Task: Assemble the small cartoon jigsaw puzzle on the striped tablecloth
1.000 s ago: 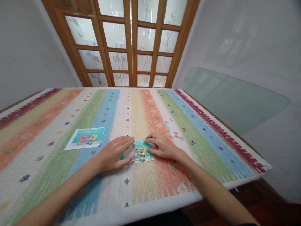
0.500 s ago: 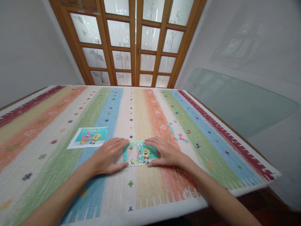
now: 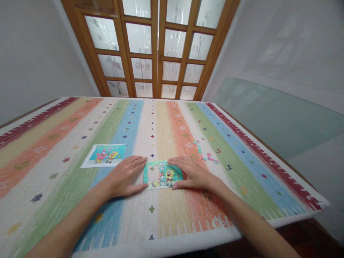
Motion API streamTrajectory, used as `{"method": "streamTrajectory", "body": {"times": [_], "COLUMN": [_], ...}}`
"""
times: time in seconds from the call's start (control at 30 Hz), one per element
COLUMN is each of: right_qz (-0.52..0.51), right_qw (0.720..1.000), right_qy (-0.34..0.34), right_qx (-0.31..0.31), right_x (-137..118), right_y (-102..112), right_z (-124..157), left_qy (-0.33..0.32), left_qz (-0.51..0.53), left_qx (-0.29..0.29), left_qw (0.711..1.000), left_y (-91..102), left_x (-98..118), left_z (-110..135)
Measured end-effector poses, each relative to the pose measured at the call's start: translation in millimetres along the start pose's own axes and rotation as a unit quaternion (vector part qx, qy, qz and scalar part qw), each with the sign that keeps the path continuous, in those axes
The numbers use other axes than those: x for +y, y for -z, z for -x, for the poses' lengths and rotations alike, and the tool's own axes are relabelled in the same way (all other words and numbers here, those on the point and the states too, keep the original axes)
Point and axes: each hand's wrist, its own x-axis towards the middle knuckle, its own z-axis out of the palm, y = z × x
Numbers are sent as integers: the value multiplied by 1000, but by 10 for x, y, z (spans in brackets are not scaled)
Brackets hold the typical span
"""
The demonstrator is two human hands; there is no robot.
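- We had the partly assembled puzzle [image 3: 170, 175] lying flat on the striped tablecloth [image 3: 172, 222], between our two hands.
- We rested our left hand [image 3: 125, 177] at the puzzle's left side, fingertips by the upper corner and thumb by the lower, the grip spread wide.
- We held our right hand [image 3: 192, 173] much the same at the other side, fingers along the top edge, thumb at the bottom, also wide; we could not tell how firmly either pressed.
- We saw tablecloth through a gap in the puzzle's left half.
- We had loose pieces [image 3: 209, 156] scattered beyond our right hand.
- We had a printed sheet [image 3: 104, 154] lying beyond our left.
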Motion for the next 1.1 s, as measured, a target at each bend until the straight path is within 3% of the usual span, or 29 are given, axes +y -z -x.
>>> {"method": "streamTrajectory", "body": {"times": [1.1], "right_qz": [-26], "right_qw": [999], "right_qy": [-22], "right_qx": [-12], "right_x": [40], "right_y": [67], "right_z": [37], "left_qy": [-18], "left_qz": [7], "left_qx": [-19], "left_qw": [1000], "left_y": [-45], "left_x": [31], "left_z": [-6]}}
